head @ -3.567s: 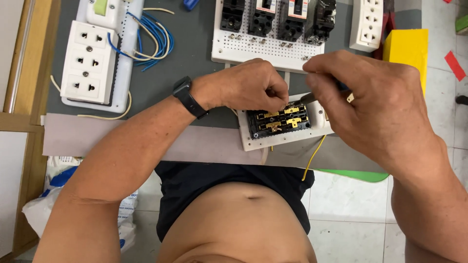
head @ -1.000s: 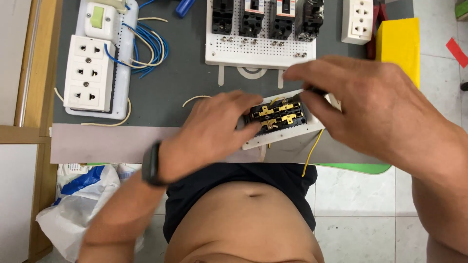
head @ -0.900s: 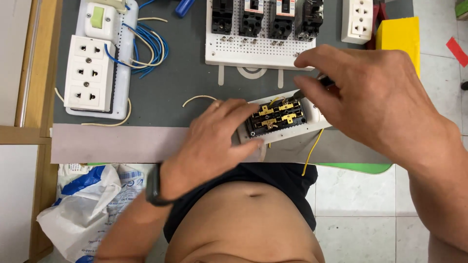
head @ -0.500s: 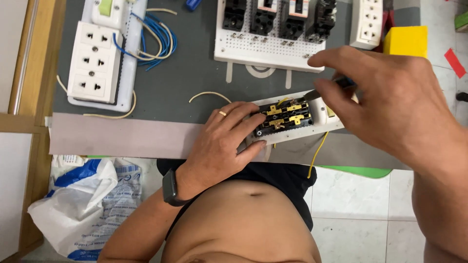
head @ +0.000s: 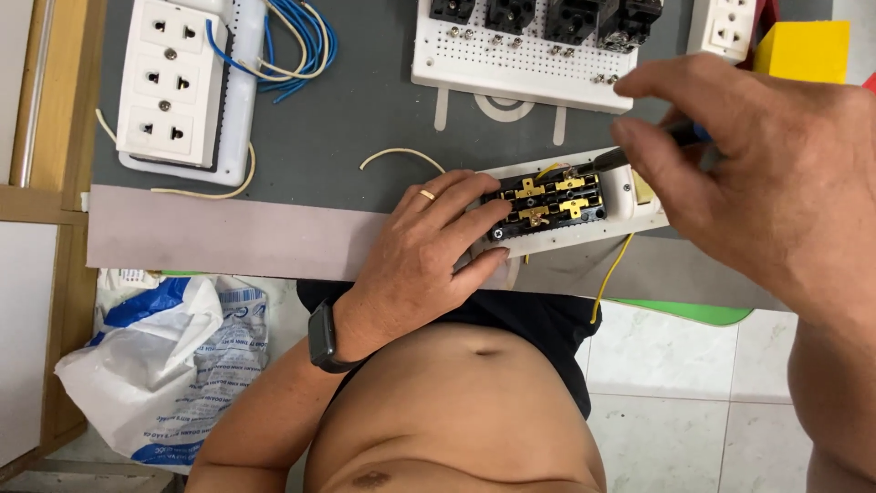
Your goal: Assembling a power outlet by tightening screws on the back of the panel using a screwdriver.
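The opened socket unit (head: 561,203), a white body with its black insert and brass terminals facing up, lies tilted at the near edge of the grey worktop (head: 365,119), right of the middle. A yellow wire (head: 610,274) runs from under it and hangs over that edge. The left hand (head: 429,246) lies flat on the unit's left end, fingers spread across the black insert and thumb against the near side (a ring shows on one finger); it presses rather than grips. The right hand (head: 757,173) is closed around a screwdriver (head: 630,155), whose dark shaft points at the terminals along the unit's far side; the tip's exact contact cannot be told.

Just left of the unit a loose cream wire (head: 401,157) curls on the worktop. Along the far edge sit a white perforated board (head: 511,55) carrying black parts and, toward the far left corner, a white triple socket strip (head: 173,87) with blue wires (head: 292,46) beside it. A yellow box (head: 808,50) stands at the far right corner.
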